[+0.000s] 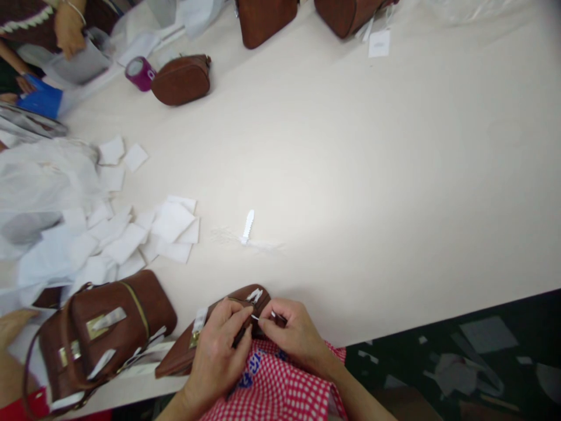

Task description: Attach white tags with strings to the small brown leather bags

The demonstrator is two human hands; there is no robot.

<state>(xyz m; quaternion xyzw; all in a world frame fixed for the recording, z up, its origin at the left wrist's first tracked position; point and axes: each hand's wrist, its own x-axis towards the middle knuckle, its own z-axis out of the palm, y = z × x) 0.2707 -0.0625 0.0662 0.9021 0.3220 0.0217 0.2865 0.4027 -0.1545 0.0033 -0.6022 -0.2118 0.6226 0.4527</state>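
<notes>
A brown leather handbag (pixel 177 352) lies at the table's front edge, partly under my hands. White wrapping covers some of its fittings. My left hand (pixel 222 345) rests over it with bent fingers, gripping the bag and a dark strip whose kind I cannot make out. Close on its right, my right hand (pixel 294 328) pinches a thin piece with dark and white parts, too small to name. A white strand shows between the fingertips of both hands. Beyond them on the table lies a white serrated strip (pixel 248 227) with fine threads around it.
Left stands another brown handbag (pixel 144 298), a person's arm (pixel 11 351) beside it. White paper squares (pixel 173 222) are scattered behind. A small brown pouch (pixel 182 80), a purple tape roll (pixel 139 73) and further bags (pixel 266 20) lie farther back. Another person's hand (pixel 69 32) is at upper left.
</notes>
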